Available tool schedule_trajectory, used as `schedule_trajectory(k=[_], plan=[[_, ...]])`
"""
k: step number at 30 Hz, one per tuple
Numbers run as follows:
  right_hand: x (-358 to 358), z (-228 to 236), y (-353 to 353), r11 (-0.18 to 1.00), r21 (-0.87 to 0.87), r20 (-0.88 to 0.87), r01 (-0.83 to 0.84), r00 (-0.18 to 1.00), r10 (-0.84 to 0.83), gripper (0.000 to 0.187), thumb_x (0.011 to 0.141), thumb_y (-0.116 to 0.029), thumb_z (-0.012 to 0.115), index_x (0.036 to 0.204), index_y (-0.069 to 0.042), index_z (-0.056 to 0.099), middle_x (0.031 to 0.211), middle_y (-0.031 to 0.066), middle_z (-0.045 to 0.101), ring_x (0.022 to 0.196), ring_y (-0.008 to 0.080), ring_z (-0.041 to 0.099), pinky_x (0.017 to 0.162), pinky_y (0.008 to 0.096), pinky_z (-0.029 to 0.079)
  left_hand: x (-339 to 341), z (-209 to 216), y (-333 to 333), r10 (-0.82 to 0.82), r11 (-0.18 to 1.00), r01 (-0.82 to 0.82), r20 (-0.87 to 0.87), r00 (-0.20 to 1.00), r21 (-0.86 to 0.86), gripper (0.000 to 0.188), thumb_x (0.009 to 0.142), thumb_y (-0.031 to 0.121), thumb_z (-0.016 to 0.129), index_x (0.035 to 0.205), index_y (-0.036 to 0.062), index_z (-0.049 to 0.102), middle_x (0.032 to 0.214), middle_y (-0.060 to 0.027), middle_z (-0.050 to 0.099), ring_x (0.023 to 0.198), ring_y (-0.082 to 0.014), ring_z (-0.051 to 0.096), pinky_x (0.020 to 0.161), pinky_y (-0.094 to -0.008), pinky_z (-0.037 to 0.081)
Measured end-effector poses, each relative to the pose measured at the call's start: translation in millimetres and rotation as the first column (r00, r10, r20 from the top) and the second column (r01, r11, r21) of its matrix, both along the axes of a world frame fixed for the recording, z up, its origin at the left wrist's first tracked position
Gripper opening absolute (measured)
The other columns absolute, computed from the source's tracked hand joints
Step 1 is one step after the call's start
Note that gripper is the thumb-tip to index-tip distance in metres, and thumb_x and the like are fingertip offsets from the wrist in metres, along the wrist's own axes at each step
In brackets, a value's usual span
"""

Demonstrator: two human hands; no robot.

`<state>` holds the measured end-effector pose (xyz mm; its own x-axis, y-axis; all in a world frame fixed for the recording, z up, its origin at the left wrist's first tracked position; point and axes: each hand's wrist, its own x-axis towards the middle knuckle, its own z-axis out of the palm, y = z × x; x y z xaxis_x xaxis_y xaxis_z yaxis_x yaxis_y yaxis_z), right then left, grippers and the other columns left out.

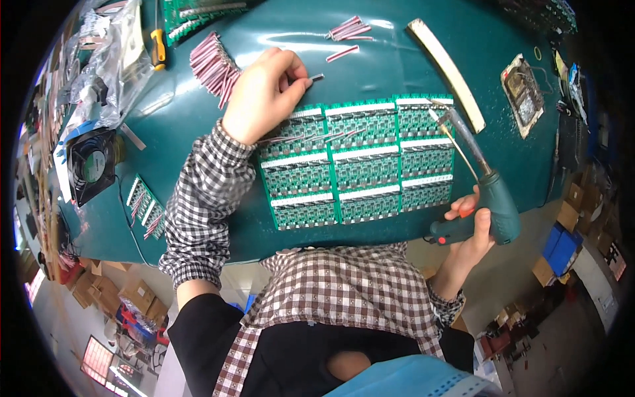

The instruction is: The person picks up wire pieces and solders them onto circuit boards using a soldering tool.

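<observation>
My left hand (pixel 264 92) is closed in a pinch, with a short wire (pixel 317 77) sticking out past its thumb and fingertip. My right hand (pixel 473 238) grips a green soldering gun (pixel 499 208), a finger at its red trigger. The gun's tip is over the upper right of a panel of green circuit boards (pixel 367 169), laid in rows; whether it touches cannot be told. Thin wires (pixel 311 137) lie across the top row. Beside my left hand is a fanned pile of pink-and-white wires (pixel 213 66); a smaller bunch (pixel 349 29) and a single wire (pixel 342 53) lie beyond.
A pale curved strip (pixel 451 76) and a stained tray (pixel 522 96) lie at the right. On the left are a black fan (pixel 92 165) with a cable, a yellow-handled screwdriver (pixel 157 49), plastic bags (pixel 122 63) and a small board (pixel 145 208) with wires.
</observation>
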<state>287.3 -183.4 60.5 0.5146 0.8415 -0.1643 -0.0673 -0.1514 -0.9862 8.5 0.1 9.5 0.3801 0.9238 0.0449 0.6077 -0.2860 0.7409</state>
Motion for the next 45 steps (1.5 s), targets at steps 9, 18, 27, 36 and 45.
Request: schedule_trajectory(k=[9, 18, 27, 36, 45], plan=[[6, -5, 1, 0.996, 0.041, -0.015, -0.079, 0.997, 0.08, 0.044, 0.087, -0.026, 0.054, 0.112, 0.01, 0.046, 0.077, 0.0099, 0.052, 0.071, 0.0185, 0.054, 0.052, 0.0261, 0.05, 1, -4, 0, -0.025, 0.999, 0.027, -0.066, 0.998, 0.028, 0.011, 0.075, 0.011, 0.064, 0.079, 0.0042, 0.057, 0.072, -0.0065, 0.054, 0.058, -0.0189, 0.053, 0.056, -0.03, 0.044], [4, -1, 3, 0.996, 0.026, 0.019, -0.087, 0.996, 0.086, 0.046, 0.086, -0.028, 0.055, 0.112, 0.01, 0.046, 0.077, 0.0097, 0.052, 0.07, 0.0185, 0.054, 0.05, 0.026, 0.049, 1, -2, -1, 0.01, 0.987, 0.0, 0.06, 0.998, -0.16, 0.01, 0.075, 0.01, 0.065, 0.078, 0.0027, 0.058, 0.067, -0.0032, 0.053, 0.053, -0.0097, 0.047, 0.051, -0.0241, 0.041], [3, -2, 3, 0.996, 0.027, 0.01, -0.091, 0.996, 0.091, 0.044, 0.086, -0.027, 0.055, 0.11, 0.009, 0.048, 0.077, 0.0102, 0.052, 0.071, 0.019, 0.053, 0.05, 0.0254, 0.049, 0, -6, 0, 0.138, 0.959, -0.072, 0.23, 0.963, -0.273, 0.012, 0.079, 0.01, 0.063, 0.083, -0.001, 0.059, 0.066, -0.0009, 0.058, 0.055, -0.0043, 0.048, 0.052, -0.0204, 0.041], [1, -1, 1, 0.997, 0.019, -0.008, -0.079, 0.997, 0.079, 0.044, 0.086, -0.027, 0.055, 0.11, 0.009, 0.049, 0.077, 0.0101, 0.052, 0.071, 0.0188, 0.053, 0.051, 0.0252, 0.049, 3, 6, -6, 0.087, 0.995, -0.087, -0.009, 0.996, -0.041, 0.01, 0.079, 0.011, 0.06, 0.083, 0.0018, 0.06, 0.072, -0.0083, 0.056, 0.062, -0.0158, 0.054, 0.058, -0.0281, 0.043], [4, 4, 0, 0.996, -0.025, 0.051, -0.08, 0.995, 0.081, 0.046, 0.085, -0.029, 0.055, 0.11, 0.009, 0.049, 0.077, 0.0099, 0.052, 0.07, 0.0188, 0.053, 0.051, 0.0254, 0.048, 43, 53, -36, -0.184, 0.977, 0.194, 0.112, 0.976, -0.085, 0.007, 0.081, 0.001, 0.059, 0.087, -0.0003, 0.056, 0.077, -0.0066, 0.053, 0.066, -0.0133, 0.052, 0.061, -0.0237, 0.043]])
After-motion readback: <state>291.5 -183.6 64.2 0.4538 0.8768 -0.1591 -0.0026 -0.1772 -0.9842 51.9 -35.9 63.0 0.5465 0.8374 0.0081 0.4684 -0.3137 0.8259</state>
